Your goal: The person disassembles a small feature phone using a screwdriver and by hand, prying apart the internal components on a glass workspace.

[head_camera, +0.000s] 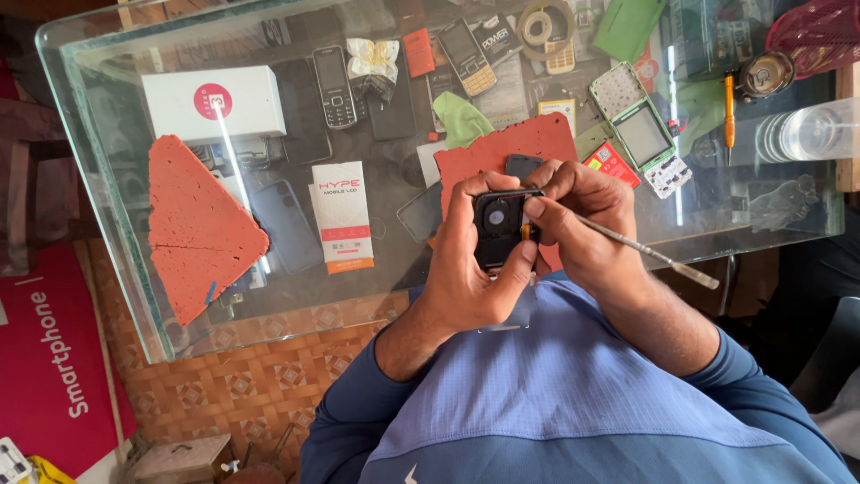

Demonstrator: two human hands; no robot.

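My left hand [466, 269] grips a small black phone body [498, 226] with its back open, held over the near edge of the glass table [107, 224]. My right hand [587, 224] holds a thin metal pry tool [654, 254], its working end at the phone's right edge near a small orange part; the handle sticks out to the right. Both hands press together around the phone. A red foam pad [502, 148] lies on the glass just behind them, with a small dark part [522, 165] on it.
A triangular red foam piece [197, 224], a white box [215, 103], a white-and-orange packet [343, 215], several phones and a disassembled green-framed phone [640, 130] litter the glass. An orange-handled screwdriver [728, 108] and clear plastic cup [820, 130] sit at the right. Patterned floor lies below.
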